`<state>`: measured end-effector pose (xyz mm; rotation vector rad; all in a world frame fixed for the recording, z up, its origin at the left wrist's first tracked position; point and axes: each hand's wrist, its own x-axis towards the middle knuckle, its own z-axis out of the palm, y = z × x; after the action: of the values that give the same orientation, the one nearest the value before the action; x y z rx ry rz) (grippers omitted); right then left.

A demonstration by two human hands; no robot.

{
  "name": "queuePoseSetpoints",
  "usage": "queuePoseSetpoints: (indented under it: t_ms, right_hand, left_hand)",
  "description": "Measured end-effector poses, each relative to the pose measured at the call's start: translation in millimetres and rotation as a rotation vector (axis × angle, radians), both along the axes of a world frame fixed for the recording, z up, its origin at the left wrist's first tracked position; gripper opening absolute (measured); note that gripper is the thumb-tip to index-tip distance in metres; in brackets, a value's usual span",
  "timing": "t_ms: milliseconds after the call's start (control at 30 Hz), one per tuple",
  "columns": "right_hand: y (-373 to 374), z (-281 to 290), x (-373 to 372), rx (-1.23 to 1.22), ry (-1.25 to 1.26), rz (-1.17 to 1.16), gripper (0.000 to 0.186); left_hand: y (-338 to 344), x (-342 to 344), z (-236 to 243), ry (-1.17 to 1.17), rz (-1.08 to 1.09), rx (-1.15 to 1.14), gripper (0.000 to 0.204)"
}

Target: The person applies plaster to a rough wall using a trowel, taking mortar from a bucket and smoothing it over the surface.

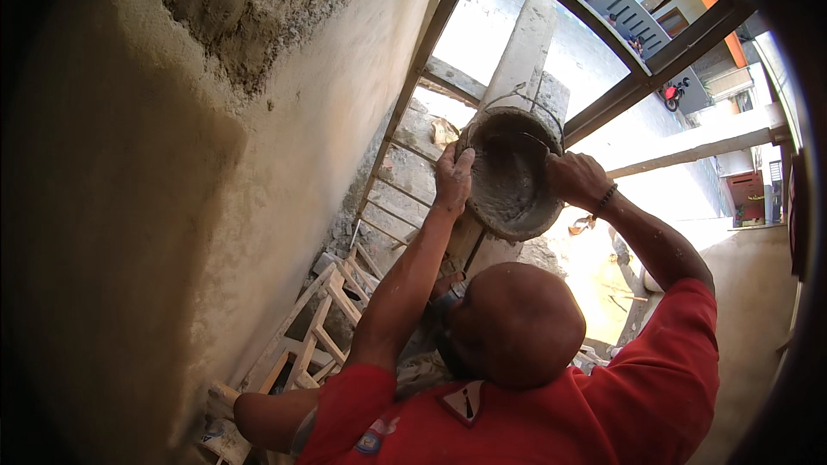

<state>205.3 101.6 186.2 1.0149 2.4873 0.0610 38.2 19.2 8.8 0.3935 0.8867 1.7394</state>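
Below me a person in a red shirt point(603, 396), head point(515, 323) towards me, holds up a round bucket point(510, 174) smeared with grey mortar. One of that person's hands point(453, 179) grips the bucket's left rim. The other hand point(575, 179), with a dark wristband, grips the right rim. The bucket is tilted against a rough concrete post point(525, 56). A bare bent limb point(254, 418) shows at the lower left beside the red sleeve; I cannot tell whose it is. Neither of my own hands is clearly visible.
A freshly plastered wall point(172, 207) with a rough unfinished patch point(258, 9) fills the left. A wooden ladder-like frame point(323, 327) leans along the wall below. Dark metal frame bars point(655, 69) cross above. Far below lie sunlit ground and buildings.
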Motion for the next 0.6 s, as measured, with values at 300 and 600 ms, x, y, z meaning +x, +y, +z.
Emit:
queuePoseSetpoints:
  t_ms: [300, 600]
  right_hand:
    - [-18, -31, 21, -0.213, -0.206, 0.368, 0.013]
    - [27, 48, -32, 0.049, -0.146, 0.280, 0.019]
  left_hand:
    - [0, 8, 8, -0.007, -0.009, -0.024, 0.036]
    - [3, -1, 0, -0.029, 0.009, 0.030, 0.033]
